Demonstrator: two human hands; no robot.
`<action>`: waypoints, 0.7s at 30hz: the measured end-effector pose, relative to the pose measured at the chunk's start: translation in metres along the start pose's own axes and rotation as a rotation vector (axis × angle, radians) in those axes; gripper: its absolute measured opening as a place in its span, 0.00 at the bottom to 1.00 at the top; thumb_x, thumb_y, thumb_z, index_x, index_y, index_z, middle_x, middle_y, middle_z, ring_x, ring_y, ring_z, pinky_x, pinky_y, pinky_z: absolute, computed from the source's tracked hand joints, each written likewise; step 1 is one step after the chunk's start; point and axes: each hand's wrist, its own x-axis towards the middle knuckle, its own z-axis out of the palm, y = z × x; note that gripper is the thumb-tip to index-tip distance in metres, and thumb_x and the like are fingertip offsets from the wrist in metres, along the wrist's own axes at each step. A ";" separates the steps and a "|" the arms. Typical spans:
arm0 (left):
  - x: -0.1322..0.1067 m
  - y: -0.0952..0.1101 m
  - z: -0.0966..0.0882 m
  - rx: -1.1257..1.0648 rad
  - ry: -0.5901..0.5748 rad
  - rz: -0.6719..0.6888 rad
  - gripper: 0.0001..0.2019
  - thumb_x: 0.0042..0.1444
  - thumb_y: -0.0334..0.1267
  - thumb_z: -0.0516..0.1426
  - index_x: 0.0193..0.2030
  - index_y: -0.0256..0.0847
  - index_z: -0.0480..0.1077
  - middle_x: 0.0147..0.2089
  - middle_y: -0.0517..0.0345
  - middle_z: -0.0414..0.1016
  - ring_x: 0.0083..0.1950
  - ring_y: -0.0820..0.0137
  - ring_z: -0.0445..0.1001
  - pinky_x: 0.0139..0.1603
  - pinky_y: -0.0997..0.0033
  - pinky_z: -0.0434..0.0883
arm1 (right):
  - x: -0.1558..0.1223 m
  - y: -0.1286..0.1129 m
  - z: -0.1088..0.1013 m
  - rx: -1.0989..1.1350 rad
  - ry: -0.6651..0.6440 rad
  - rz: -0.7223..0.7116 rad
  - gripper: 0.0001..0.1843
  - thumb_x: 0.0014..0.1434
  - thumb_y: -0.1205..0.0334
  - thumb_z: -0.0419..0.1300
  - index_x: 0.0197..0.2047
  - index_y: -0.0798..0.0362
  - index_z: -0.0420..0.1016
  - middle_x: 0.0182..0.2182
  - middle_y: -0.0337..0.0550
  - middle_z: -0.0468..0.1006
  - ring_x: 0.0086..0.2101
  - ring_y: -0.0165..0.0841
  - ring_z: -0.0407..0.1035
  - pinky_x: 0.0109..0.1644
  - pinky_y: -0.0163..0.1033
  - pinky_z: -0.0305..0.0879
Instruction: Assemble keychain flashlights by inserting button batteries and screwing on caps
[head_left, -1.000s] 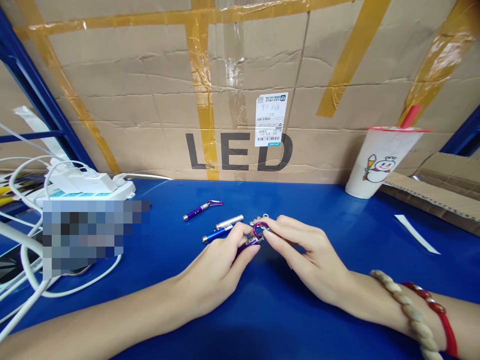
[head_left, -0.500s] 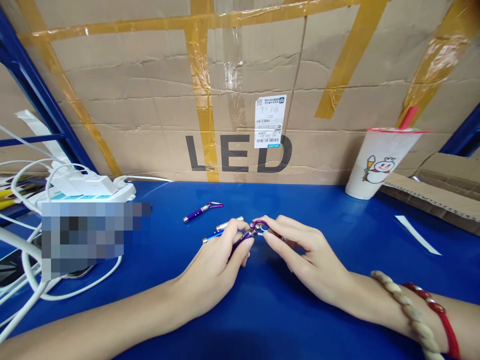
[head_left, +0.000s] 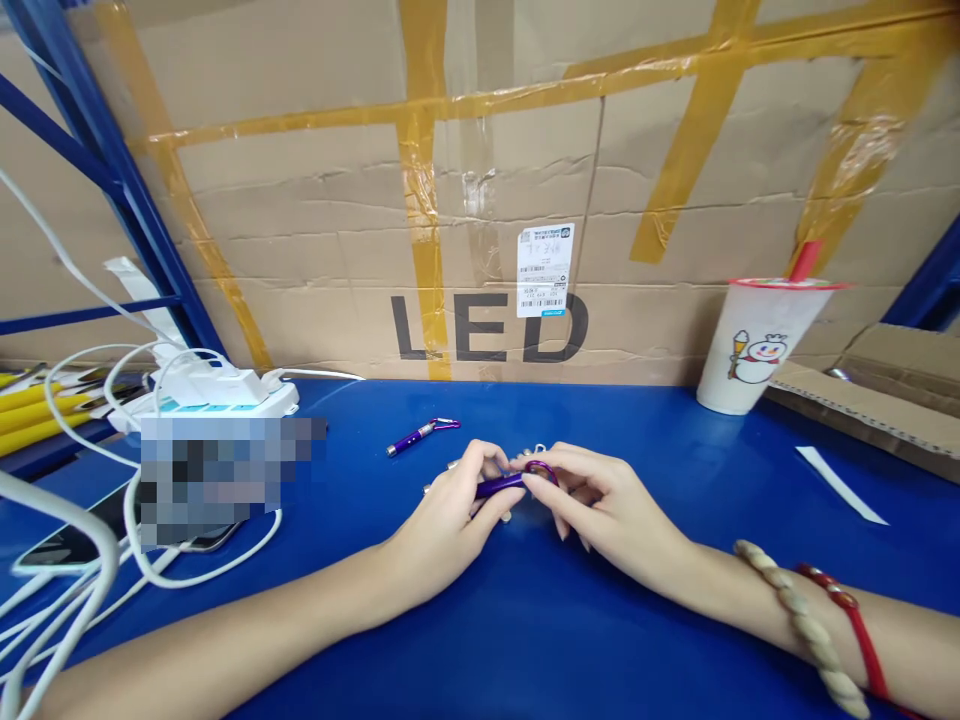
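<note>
A slim purple keychain flashlight (head_left: 497, 487) with a curved purple carabiner clip (head_left: 551, 469) is held between my hands above the table. My left hand (head_left: 450, 512) has thumb and fingers closed around the flashlight's body. At the clip end, my right hand (head_left: 619, 505) pinches the carabiner between thumb and forefinger, its other fingers curled beneath. Beyond my left hand lies another purple flashlight (head_left: 411, 440) with its own carabiner, on the table. Small silver ends of other pieces peek out behind my left hand, mostly hidden by it.
A big taped cardboard box (head_left: 322, 230) stands along the back. On the right are a lidded drink cup (head_left: 757, 350) and a white paper strip (head_left: 841, 486). White cables (head_left: 97, 560), a power strip (head_left: 259, 403) and a phone (head_left: 75, 535) crowd the left.
The flashlight has turned more level, with its clip toward my right hand. My fingers have shifted along it. The view has tilted up and swung a little left.
</note>
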 end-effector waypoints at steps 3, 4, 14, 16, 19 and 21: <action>-0.001 0.000 0.001 0.029 0.045 0.004 0.14 0.59 0.46 0.50 0.48 0.43 0.57 0.40 0.58 0.68 0.35 0.70 0.70 0.37 0.68 0.68 | 0.003 0.002 0.000 0.023 0.098 0.013 0.14 0.60 0.53 0.52 0.41 0.53 0.70 0.23 0.36 0.69 0.16 0.23 0.62 0.18 0.29 0.60; -0.002 -0.001 0.001 0.051 0.070 0.011 0.16 0.60 0.46 0.50 0.51 0.44 0.55 0.41 0.57 0.66 0.34 0.71 0.70 0.37 0.68 0.68 | 0.005 0.004 -0.002 0.019 0.146 0.000 0.14 0.60 0.53 0.51 0.41 0.53 0.69 0.23 0.36 0.70 0.17 0.24 0.63 0.19 0.30 0.60; -0.012 0.005 0.000 0.347 0.170 0.427 0.10 0.61 0.35 0.46 0.50 0.41 0.57 0.48 0.50 0.62 0.47 0.66 0.66 0.49 0.62 0.68 | 0.028 0.056 -0.075 -0.607 0.518 -0.056 0.11 0.58 0.59 0.52 0.41 0.51 0.71 0.35 0.42 0.77 0.34 0.33 0.71 0.36 0.36 0.63; -0.015 0.007 0.000 0.413 0.188 0.532 0.09 0.61 0.32 0.46 0.47 0.40 0.59 0.49 0.48 0.62 0.50 0.65 0.65 0.51 0.62 0.67 | 0.025 0.062 -0.085 -0.693 0.473 0.027 0.09 0.57 0.59 0.54 0.38 0.51 0.72 0.32 0.40 0.78 0.32 0.33 0.71 0.33 0.35 0.61; -0.019 0.013 0.001 0.504 0.206 0.602 0.08 0.60 0.31 0.45 0.44 0.38 0.62 0.46 0.48 0.64 0.48 0.65 0.67 0.49 0.63 0.68 | 0.019 0.062 -0.090 -0.741 0.406 0.093 0.08 0.55 0.60 0.56 0.38 0.51 0.73 0.31 0.39 0.78 0.32 0.32 0.71 0.32 0.34 0.60; -0.027 0.021 0.002 0.571 0.208 0.634 0.10 0.60 0.30 0.44 0.43 0.38 0.64 0.46 0.47 0.65 0.47 0.64 0.67 0.48 0.62 0.68 | 0.016 0.058 -0.088 -0.774 0.304 0.097 0.09 0.55 0.60 0.56 0.39 0.50 0.73 0.31 0.38 0.78 0.32 0.31 0.71 0.32 0.33 0.60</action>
